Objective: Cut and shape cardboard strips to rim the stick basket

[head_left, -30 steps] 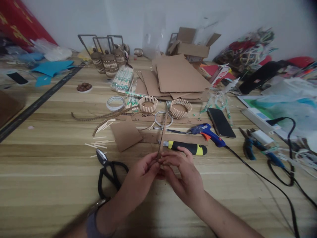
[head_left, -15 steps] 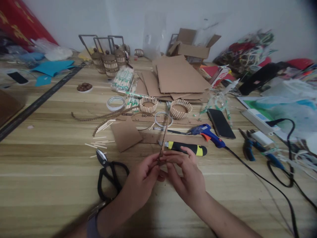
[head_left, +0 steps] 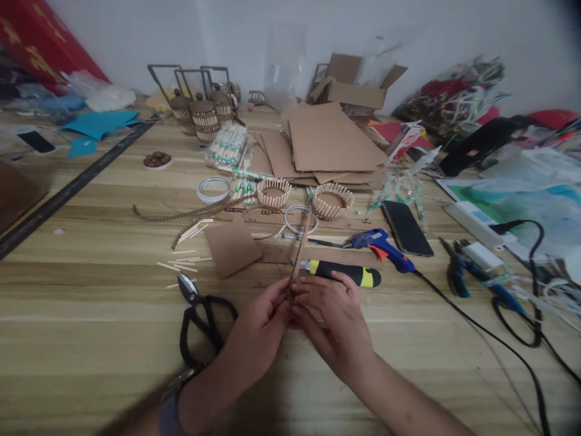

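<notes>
A narrow cardboard strip [head_left: 301,248] points away from me, its near end pinched between the fingers of my left hand [head_left: 265,318] and my right hand [head_left: 333,318]. The fingertips of both hands meet around it and hide that end. Just beyond my right hand lies a black and yellow utility knife [head_left: 340,272], its blade toward the strip. Black-handled scissors [head_left: 204,321] rest beside my left forearm. Past the strip stand two round cardboard pieces ringed with short sticks, a left ring [head_left: 273,192] and a right ring [head_left: 333,201]. A square cardboard piece [head_left: 232,245] lies left.
A blue hot glue gun [head_left: 379,245] with a trailing cord and a phone [head_left: 407,228] lie to the right, with pliers [head_left: 458,275] farther over. Loose sticks [head_left: 184,261] are scattered left. Cardboard sheets [head_left: 336,139] and small lidded stick baskets [head_left: 203,119] stand behind.
My right hand has shifted slightly left, its fingers closing nearer to my left fingertips. The strip has turned a little, showing more of its flat face. The whole view has moved slightly.
</notes>
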Available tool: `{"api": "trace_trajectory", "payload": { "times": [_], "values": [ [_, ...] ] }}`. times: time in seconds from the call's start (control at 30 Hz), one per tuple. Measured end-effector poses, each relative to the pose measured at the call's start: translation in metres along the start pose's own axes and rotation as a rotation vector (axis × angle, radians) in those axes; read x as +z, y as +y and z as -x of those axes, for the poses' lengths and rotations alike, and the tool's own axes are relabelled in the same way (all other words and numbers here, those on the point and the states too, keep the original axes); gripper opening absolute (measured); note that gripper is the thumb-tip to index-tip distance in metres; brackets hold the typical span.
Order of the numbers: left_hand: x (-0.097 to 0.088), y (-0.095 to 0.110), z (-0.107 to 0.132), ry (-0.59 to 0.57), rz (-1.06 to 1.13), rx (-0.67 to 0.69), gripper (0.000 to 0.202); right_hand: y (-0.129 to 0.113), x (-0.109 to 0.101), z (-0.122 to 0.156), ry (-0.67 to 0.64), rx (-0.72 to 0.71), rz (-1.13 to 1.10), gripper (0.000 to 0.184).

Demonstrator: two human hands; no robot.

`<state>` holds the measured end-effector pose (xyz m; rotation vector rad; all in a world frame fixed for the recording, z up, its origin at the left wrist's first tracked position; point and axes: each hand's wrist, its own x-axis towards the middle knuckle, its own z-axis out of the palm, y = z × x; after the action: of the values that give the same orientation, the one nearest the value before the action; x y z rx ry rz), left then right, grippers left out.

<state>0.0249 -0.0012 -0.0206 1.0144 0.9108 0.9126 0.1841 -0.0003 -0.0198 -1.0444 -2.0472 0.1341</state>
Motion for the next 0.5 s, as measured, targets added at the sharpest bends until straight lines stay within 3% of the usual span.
{"api": "trace_trajectory", "payload": {
  "times": [0.2, 0.5],
  "values": [
    [0.0011, -0.0022, 0.0021, -0.02, 0.033, -0.027, 0.044, 0.0009, -0.0025, -0.0018, 0.011, -0.011, -0.015, 0.016],
    [0.0032, 0.0039, 0.0023, -0.076, -0.009, -0.045, 0.038, 0.0066, -0.0059, -0.0008, 0.031, 0.081, -0.048, 0.016]
  ]
}}
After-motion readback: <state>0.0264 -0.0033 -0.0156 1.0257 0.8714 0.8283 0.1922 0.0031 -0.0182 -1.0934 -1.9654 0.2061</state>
